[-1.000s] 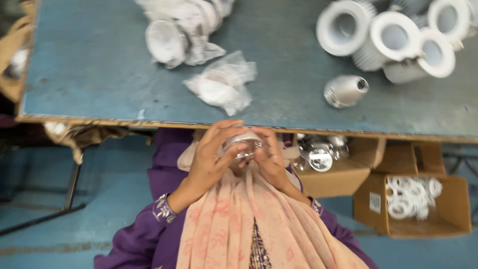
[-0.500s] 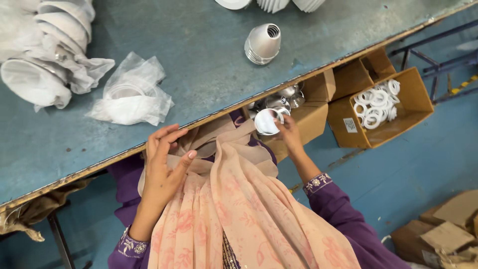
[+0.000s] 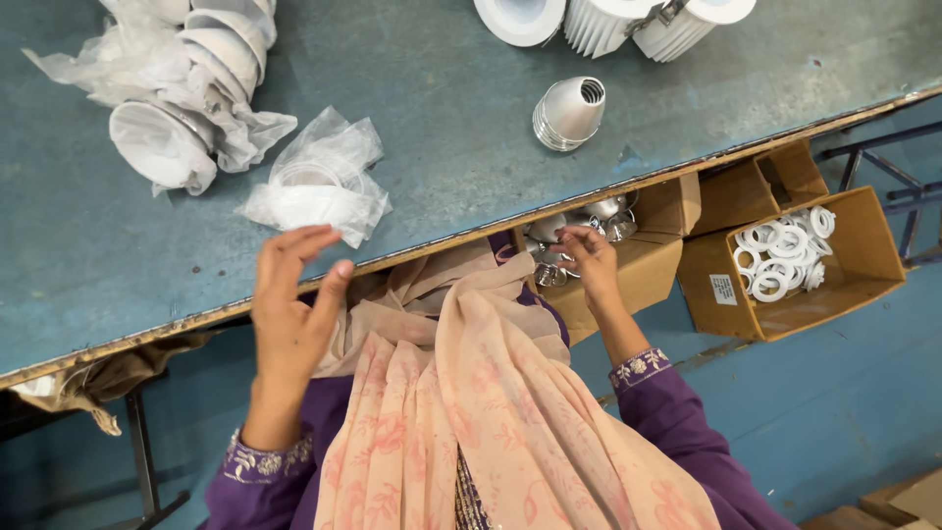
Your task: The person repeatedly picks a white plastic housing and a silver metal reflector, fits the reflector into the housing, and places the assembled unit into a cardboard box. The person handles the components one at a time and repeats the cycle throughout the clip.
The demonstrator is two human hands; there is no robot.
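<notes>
My right hand (image 3: 587, 257) reaches down into the open box (image 3: 648, 265) just below the table edge, fingers curled over the shiny metal cups (image 3: 579, 224) inside; whether they have closed on one I cannot tell, since the hand covers the contact. My left hand (image 3: 289, 314) hovers empty at the table edge, fingers spread and loosely bent, holding nothing. The cups lie right and forward of my lap, so the right hand is on them and the left is well apart, with my scarf (image 3: 471, 393) between the two.

Just beyond the left fingertips a crumpled clear bag (image 3: 319, 186) with a white ring in it lies on the blue table (image 3: 432, 128). Farther left is a stack of white reflectors (image 3: 186, 108) in loose plastic. One silver cone (image 3: 569, 113) lies on its side, long axis pointing up-right, above the box. At the far edge stand white housings (image 3: 628, 20). To the right, a second box (image 3: 795, 265) holds white rings (image 3: 780, 250). Nothing blocks the right hand's way back up to the table.
</notes>
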